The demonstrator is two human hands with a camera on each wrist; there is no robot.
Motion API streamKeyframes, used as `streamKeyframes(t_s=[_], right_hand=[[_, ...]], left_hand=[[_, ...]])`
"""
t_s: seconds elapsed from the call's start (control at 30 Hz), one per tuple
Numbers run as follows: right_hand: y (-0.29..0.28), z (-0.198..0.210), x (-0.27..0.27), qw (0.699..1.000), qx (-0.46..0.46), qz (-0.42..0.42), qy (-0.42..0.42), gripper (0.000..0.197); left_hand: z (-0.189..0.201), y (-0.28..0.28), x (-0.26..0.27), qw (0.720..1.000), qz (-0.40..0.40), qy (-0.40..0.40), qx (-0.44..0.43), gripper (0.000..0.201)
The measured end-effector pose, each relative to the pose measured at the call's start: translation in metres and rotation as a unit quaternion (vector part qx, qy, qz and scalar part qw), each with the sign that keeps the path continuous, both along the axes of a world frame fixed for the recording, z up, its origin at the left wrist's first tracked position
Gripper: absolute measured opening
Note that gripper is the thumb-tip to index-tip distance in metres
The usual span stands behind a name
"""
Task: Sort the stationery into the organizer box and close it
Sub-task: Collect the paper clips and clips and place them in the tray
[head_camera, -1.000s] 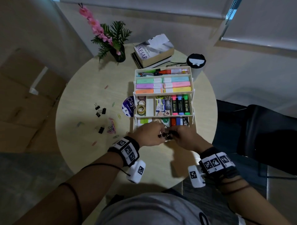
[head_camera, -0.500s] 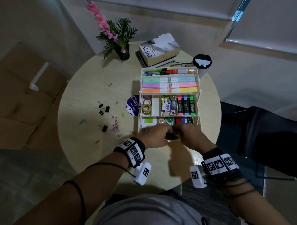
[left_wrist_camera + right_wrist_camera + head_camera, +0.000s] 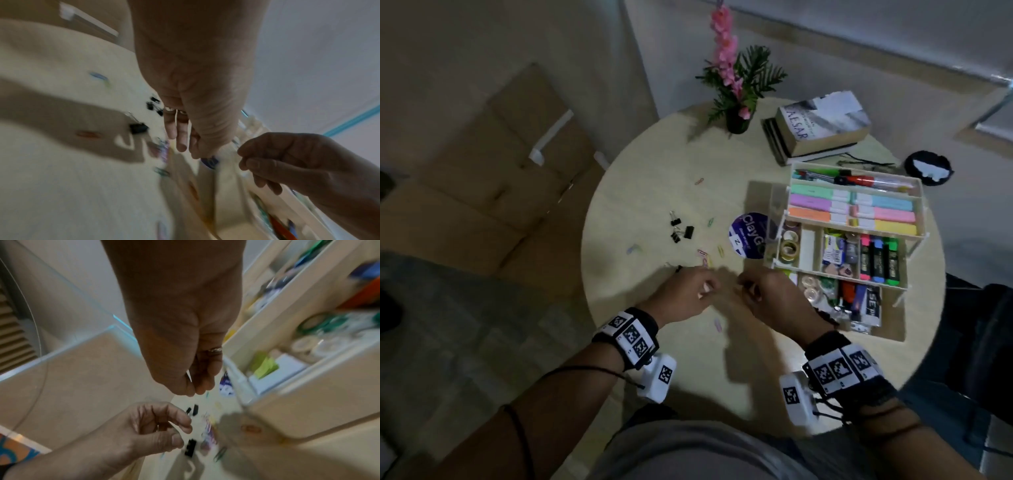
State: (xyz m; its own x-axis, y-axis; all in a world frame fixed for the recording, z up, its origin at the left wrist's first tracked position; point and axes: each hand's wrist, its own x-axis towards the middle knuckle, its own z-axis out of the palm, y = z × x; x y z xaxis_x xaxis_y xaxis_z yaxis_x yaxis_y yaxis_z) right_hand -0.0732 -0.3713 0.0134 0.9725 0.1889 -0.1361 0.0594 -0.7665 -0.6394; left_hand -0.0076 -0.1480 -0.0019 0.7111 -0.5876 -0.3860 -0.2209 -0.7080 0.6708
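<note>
The white tiered organizer box (image 3: 804, 245) stands open at the table's right, with highlighters, markers and tape rolls in its trays. Black binder clips (image 3: 681, 231) and coloured paper clips (image 3: 703, 257) lie loose on the table to its left. My left hand (image 3: 705, 287) hovers over the table near a binder clip (image 3: 138, 128), fingers loosely curled and holding nothing. My right hand (image 3: 748, 291) hangs beside the box's bottom left corner (image 3: 287, 410). Its fingers (image 3: 203, 386) are loosely curled and I see nothing between them. The wrist views are blurred.
A round purple clay lid (image 3: 748, 234) lies against the box's left side. A potted plant (image 3: 738, 99), stacked books (image 3: 822, 126) and a black round object (image 3: 928, 168) sit at the back. One pink paper clip (image 3: 717, 323) lies near the front edge.
Both hands held a black binder clip over the bottom tray before. They have since let go and moved left off the box towards the loose clips.
</note>
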Motion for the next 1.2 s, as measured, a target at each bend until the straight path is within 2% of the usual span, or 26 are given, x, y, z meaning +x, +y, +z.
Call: streamKeyframes(t_s=[0.17, 0.27, 0.33, 0.5, 0.67, 0.7, 0.77, 0.83, 0.9, 0.97, 1.0, 1.03, 1.07, 1.13, 1.2], right_hand=[[0.078, -0.039, 0.051, 0.997, -0.03, 0.051, 0.052, 0.034], [0.112, -0.065, 0.071, 0.993, -0.065, 0.059, 0.073, 0.053], [0.125, -0.08, 0.075, 0.989, -0.111, 0.056, 0.074, 0.059], [0.144, -0.091, 0.082, 0.99, -0.138, -0.008, 0.041, 0.037], [0.147, -0.088, 0.083, 0.99, -0.136, -0.03, -0.004, 0.026], [0.147, -0.086, 0.082, 0.992, -0.12, -0.046, -0.016, 0.026], [0.143, -0.084, 0.08, 0.992, -0.032, -0.12, 0.002, 0.035], [0.135, -0.073, 0.081, 0.962, 0.098, -0.245, 0.07, 0.038], [0.129, -0.06, 0.087, 0.888, 0.266, -0.355, 0.122, 0.02], [0.125, -0.05, 0.098, 0.778, 0.453, -0.404, 0.165, 0.015], [0.122, -0.048, 0.105, 0.736, 0.506, -0.412, 0.179, 0.016], [0.121, -0.045, 0.112, 0.718, 0.529, -0.41, 0.191, 0.016], [0.122, -0.045, 0.118, 0.72, 0.528, -0.402, 0.203, 0.014], [0.126, -0.04, 0.133, 0.75, 0.507, -0.37, 0.209, 0.006], [0.127, -0.039, 0.149, 0.815, 0.433, -0.333, 0.192, 0.018]], left_hand=[[-0.022, 0.077, 0.029, 0.997, 0.07, -0.006, 0.043, 0.024], [-0.032, 0.105, 0.049, 0.994, 0.101, -0.011, 0.039, 0.024], [-0.033, 0.114, 0.064, 0.994, 0.101, -0.017, 0.035, 0.026], [-0.039, 0.11, 0.105, 0.993, 0.105, -0.039, 0.032, 0.028], [-0.052, 0.078, 0.128, 0.993, 0.099, -0.053, 0.03, 0.035], [-0.054, 0.071, 0.13, 0.992, 0.106, -0.058, 0.035, 0.037], [-0.06, 0.06, 0.132, 0.99, 0.114, -0.064, 0.043, 0.044], [-0.066, 0.052, 0.134, 0.99, 0.108, -0.074, 0.049, 0.049], [-0.07, 0.048, 0.136, 0.99, 0.1, -0.087, 0.047, 0.043], [-0.071, 0.047, 0.138, 0.991, 0.094, -0.087, 0.034, 0.031], [-0.072, 0.048, 0.138, 0.992, 0.09, -0.081, 0.024, 0.024], [-0.071, 0.05, 0.139, 0.994, 0.089, -0.069, 0.012, 0.018], [-0.071, 0.053, 0.14, 0.994, 0.092, -0.052, -0.004, 0.016], [-0.07, 0.061, 0.141, 0.993, 0.11, -0.006, -0.041, 0.023], [-0.07, 0.07, 0.145, 0.989, 0.133, 0.02, -0.061, 0.025]])
